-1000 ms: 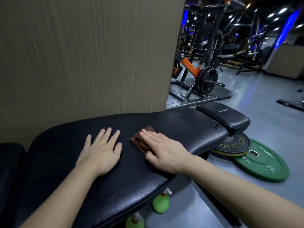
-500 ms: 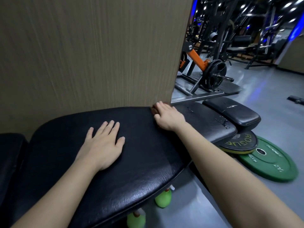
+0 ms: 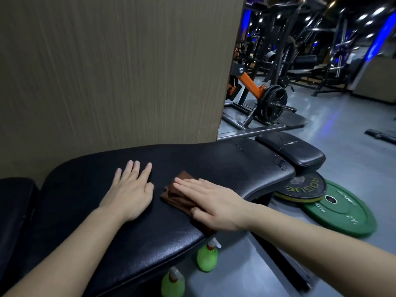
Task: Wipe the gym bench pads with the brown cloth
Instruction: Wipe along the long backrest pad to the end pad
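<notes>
Since the folded brown cloth (image 3: 179, 197) is soft and light, it should slide best pinned under the right hand's (image 3: 214, 205) flat, open fingers (image 3: 188, 184) mid-surface, left hand (image 3: 130, 192) splayed beside it.

Two green spray bottles (image 3: 207, 258) are standing on the grey floor (image 3: 342, 129) under the near edge. A green plate (image 3: 342, 213) is lying flat — a black plate (image 3: 302, 187) overlapping it — while a wood-grain panel (image 3: 111, 71) is rising behind.
</notes>
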The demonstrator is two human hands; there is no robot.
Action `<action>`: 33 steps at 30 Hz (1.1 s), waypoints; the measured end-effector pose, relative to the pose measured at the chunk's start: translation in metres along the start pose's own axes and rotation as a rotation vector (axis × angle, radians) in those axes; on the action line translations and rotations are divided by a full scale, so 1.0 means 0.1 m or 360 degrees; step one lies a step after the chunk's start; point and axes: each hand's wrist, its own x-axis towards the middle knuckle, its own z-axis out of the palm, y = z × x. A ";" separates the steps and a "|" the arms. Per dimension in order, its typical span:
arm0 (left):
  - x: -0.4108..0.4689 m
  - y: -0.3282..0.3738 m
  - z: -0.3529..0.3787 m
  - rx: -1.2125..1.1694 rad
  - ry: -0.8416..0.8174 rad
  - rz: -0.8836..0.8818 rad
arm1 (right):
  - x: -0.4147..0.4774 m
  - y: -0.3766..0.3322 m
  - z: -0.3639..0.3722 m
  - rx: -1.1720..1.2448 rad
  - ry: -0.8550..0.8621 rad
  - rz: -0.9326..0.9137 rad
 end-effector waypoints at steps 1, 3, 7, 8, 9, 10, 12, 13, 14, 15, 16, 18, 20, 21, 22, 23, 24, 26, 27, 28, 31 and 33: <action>0.00 0.00 0.00 -0.0015 0.0015 0.0004 | 0.03 0.02 0.01 0.0017 0.0001 0.0010; 0.01 0.02 0.01 -0.0004 0.0016 0.0004 | 0.21 0.12 0.02 0.0045 0.0016 0.0082; 0.00 0.01 0.01 0.0033 0.0004 -0.0001 | 0.79 0.57 -0.01 0.0058 0.0052 0.0486; 0.00 0.00 0.02 0.0037 0.0004 -0.0002 | 0.93 0.71 -0.01 0.0052 0.0065 0.0603; 0.01 0.00 0.03 0.0039 0.0010 -0.0004 | 1.07 0.86 -0.01 0.0043 0.0070 0.0715; 0.02 -0.01 0.04 0.0042 0.0022 -0.0007 | 1.18 1.01 -0.02 0.0036 0.0071 0.0820; 0.04 -0.03 0.05 0.0038 0.0046 -0.0008 | 1.35 1.33 -0.04 0.0033 0.0080 0.1013; 0.04 -0.03 0.05 0.0035 0.0050 -0.0006 | 1.39 1.48 -0.06 0.0024 0.0087 0.1114; 0.06 -0.03 0.05 0.0033 0.0051 -0.0004 | 1.39 1.63 -0.08 0.0010 0.0093 0.1218; 0.07 -0.02 0.05 0.0033 0.0048 -0.0005 | 1.37 1.75 -0.10 0.0000 0.0096 0.1307; 0.08 -0.02 0.04 0.0040 0.0038 -0.0008 | 1.33 1.83 -0.10 0.0000 0.0097 0.1371; 0.09 -0.02 0.04 0.0062 0.0016 -0.0011 | 1.26 1.89 -0.08 -0.0032 0.0120 0.1402; 0.10 -0.03 0.06 0.0074 0.0008 -0.0018 | 1.19 1.83 -0.04 -0.0061 0.0181 0.1415; 0.10 -0.04 0.06 0.0078 0.0005 -0.0023 | 1.14 1.79 -0.03 -0.0056 0.0214 0.1437; 0.10 -0.04 0.06 0.0084 0.0000 -0.0026 | 1.07 1.73 -0.01 -0.0042 0.0231 0.1453; 0.10 -0.04 0.06 0.0087 -0.0007 -0.0029 | 0.99 1.66 -0.01 -0.0032 0.0226 0.1443; 0.09 -0.03 0.06 0.0088 -0.0015 -0.0031 | 0.90 1.58 -0.01 -0.0034 0.0202 0.1410; 0.08 -0.01 0.04 0.0090 -0.0034 -0.0030 | 0.69 1.38 -0.03 -0.0041 0.0136 0.1313; 0.07 -0.01 0.03 0.0087 -0.0041 -0.0029 | 0.57 1.25 -0.04 -0.0037 0.0125 0.1262; 0.06 0.00 0.03 0.0083 -0.0045 -0.0031 | 0.44 1.12 -0.04 -0.0030 0.0136 0.1217; 0.05 0.02 0.01 0.0092 -0.0066 -0.0039 | 0.02 0.69 -0.02 -0.0031 0.0217 0.1101; 0.06 0.04 -0.01 0.0099 -0.0104 -0.0046 | -0.21 0.49 0.00 -0.0048 0.0241 0.1012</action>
